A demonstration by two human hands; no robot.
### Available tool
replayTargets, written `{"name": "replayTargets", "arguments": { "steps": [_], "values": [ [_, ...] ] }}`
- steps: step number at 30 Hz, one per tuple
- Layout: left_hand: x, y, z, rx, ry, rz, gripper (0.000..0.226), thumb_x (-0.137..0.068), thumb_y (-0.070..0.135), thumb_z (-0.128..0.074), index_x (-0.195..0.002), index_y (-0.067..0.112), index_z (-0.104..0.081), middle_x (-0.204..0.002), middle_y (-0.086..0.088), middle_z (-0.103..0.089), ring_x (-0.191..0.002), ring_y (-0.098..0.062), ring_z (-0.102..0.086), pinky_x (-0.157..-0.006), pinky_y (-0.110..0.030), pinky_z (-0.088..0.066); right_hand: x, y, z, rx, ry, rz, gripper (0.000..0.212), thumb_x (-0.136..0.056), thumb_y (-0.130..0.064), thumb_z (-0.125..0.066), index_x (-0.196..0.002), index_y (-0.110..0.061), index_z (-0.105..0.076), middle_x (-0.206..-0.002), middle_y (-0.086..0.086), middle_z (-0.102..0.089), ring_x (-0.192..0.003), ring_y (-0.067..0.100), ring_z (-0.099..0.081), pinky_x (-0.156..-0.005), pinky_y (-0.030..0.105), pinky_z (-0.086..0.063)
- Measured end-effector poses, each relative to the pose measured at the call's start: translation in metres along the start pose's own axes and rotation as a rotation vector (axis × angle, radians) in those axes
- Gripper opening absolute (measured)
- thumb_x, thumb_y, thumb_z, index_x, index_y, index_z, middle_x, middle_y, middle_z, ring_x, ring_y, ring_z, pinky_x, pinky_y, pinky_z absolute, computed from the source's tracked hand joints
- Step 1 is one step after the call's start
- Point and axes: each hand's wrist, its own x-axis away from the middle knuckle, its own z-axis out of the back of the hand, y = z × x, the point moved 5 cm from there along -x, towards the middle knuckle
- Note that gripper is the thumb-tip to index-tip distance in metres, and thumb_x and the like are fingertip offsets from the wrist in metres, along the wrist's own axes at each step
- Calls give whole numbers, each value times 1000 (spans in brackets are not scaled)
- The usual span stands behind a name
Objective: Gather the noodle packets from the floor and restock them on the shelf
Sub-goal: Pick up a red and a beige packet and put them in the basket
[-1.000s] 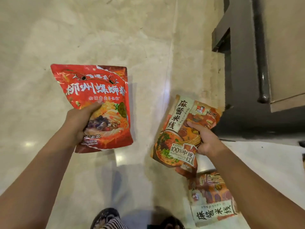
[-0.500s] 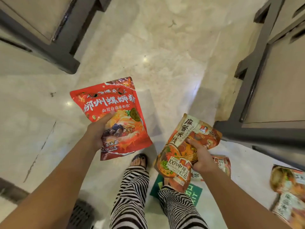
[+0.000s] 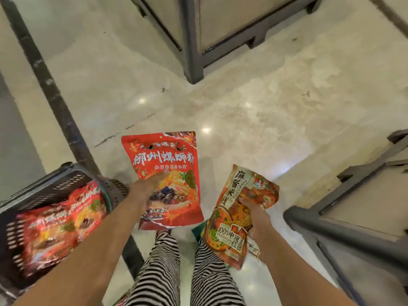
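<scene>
My left hand (image 3: 144, 191) grips a bright red noodle packet (image 3: 167, 160) by its lower left side, held upright above the floor. My right hand (image 3: 257, 219) grips an orange-brown noodle packet (image 3: 234, 217) at its right edge, a little lower and to the right. A dark plastic basket (image 3: 66, 180) at the lower left holds several more red noodle packets (image 3: 59, 226). Part of another packet (image 3: 254, 248) shows on the floor behind the orange one.
A dark grey shelf base (image 3: 194, 47) stands ahead at top centre, another shelf unit (image 3: 344, 219) at the right. A dark strip (image 3: 50, 89) runs diagonally across the pale marble floor on the left. My striped trouser legs (image 3: 187, 268) fill the bottom centre.
The view has swung left and upward. The basket with red packets has come into sight at the left. Both hands keep hold of their packets, now closer to the middle.
</scene>
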Motion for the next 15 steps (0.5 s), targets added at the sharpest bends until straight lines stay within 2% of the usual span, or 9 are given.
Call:
{"name": "replayTargets", "arguments": {
  "steps": [2,3,6,9,13,15],
  "values": [
    [15,-12,32,35,6,-4,87,-75,53,-76,-146,14,-44,-157,-10,-36,-145,-34,-29,-116,-56,-20,8,9,-16,64,-10,17,67,-56,-15,-89,-115,-2,-61,-92,22,-74,-81,42,-72,-84,61,-54],
    [20,-17,51,63,8,-10,86,-75,54,-76,-145,15,-46,-157,-10,-35,-145,-34,-29,-116,-57,-20,16,12,-28,113,-13,22,67,-54,-13,-88,-115,-1,-61,-93,22,-74,-83,42,-72,-84,61,-54],
    [36,-34,106,125,18,-26,82,-77,55,-73,-144,16,-47,-158,-13,-33,-144,-37,-30,-115,-58,-20,41,24,-71,234,-27,35,50,-63,-9,-87,-107,0,-63,-92,22,-74,-81,39,-73,-83,58,-56],
    [45,-52,167,201,29,-19,76,-82,51,-70,-144,15,-46,-158,-16,-32,-144,-39,-28,-116,-58,-18,56,45,-117,342,-25,71,51,-61,-10,-89,-105,1,-64,-90,22,-74,-79,38,-73,-81,58,-57],
    [43,-81,254,254,51,-35,93,-66,66,-73,-144,23,-48,-158,-11,-33,-145,-37,-27,-116,-59,-19,73,89,-187,498,-72,119,49,-61,-12,-91,-102,0,-66,-88,19,-75,-77,35,-74,-81,55,-58],
    [44,-93,299,252,54,-18,97,-64,69,-72,-146,25,-45,-158,-11,-33,-145,-38,-27,-116,-61,-19,81,118,-222,554,-111,129,48,-61,-12,-91,-103,0,-69,-87,17,-75,-77,34,-74,-81,54,-58]
  ]
}}
